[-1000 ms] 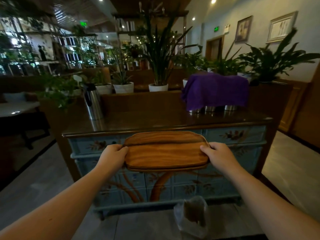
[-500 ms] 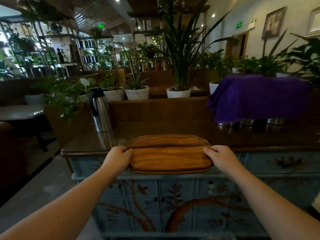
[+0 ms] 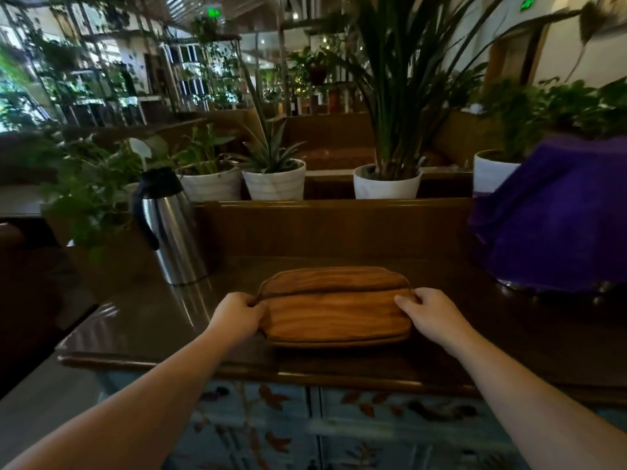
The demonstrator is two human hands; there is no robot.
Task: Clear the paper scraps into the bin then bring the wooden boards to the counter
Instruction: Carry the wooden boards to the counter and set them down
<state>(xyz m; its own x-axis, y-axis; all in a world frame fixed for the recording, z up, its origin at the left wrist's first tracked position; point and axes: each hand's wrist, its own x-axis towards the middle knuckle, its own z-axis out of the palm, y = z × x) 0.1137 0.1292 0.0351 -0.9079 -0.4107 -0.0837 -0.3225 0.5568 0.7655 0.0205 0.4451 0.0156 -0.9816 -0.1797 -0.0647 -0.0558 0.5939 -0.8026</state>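
— Left hand [image 3: 237, 315]: fingers curled round the left end of the stacked oval brown wooden boards [image 3: 334, 308], thumb on top. Right hand [image 3: 432, 315]: same clamp on the right end, fingers wrapped over the rim. Both bare forearms reaching in from the bottom corners.

— Boards on the surface or above it?

— Over the dark glossy wooden counter [image 3: 142, 320], near its front edge, roughly centred between the two arms. Lying flat, long side across the view. At or just above the top; cannot tell whether the underside touches. A groove line across the upper board, a second rim visible beneath it.

— Further out?

— To the left and behind: a tall stainless-steel thermos jug with a black lid and handle [image 3: 169, 228], upright on the counter, well apart from the boards. To the right: a purple cloth [image 3: 556, 218] draped over something bulky, shiny metal rims peeking out under its hem, also apart from the boards. Behind, a raised wooden back panel [image 3: 332, 225]. Past that, a row of white round plant pots [image 3: 274, 179] with green leafy plants, one with tall strap-like leaves. Below the counter edge, a pale blue painted cabinet front with brown leaf and branch patterns [image 3: 373, 422].

— Background?

— Blurred shelving with more greenery, green lit signs high up.
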